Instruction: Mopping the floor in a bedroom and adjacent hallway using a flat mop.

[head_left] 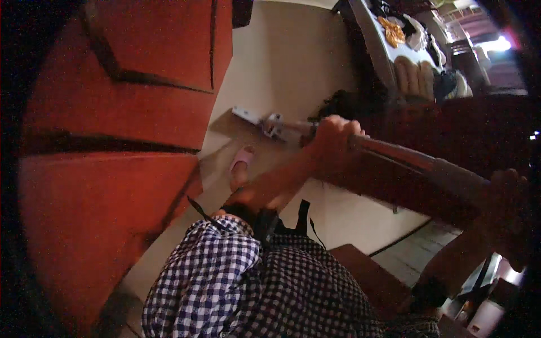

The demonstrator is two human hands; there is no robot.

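Observation:
A long-handled mop (394, 152) slants across the view, its pole rising from the floor toward the right. At its lower end a pale, narrow mop head (248, 116) with a light bracket rests at floor level, slightly blurred. My left hand (335, 135) is wrapped round the lower part of the pole. Farther up, at the right, my right hand (504, 197) closes round the thicker upper part; it is in shadow and its fingers show only dimly. One foot in a pink slipper (244, 156) stands on the floor close to the mop head.
Red-brown cabinet panels (112, 197) fill the left side. A dark piece of furniture (451, 129) lies beneath the pole at the right. Clothes and an orange cloth (393, 32) lie on a surface at the upper right. The pale floor (293, 50) runs between.

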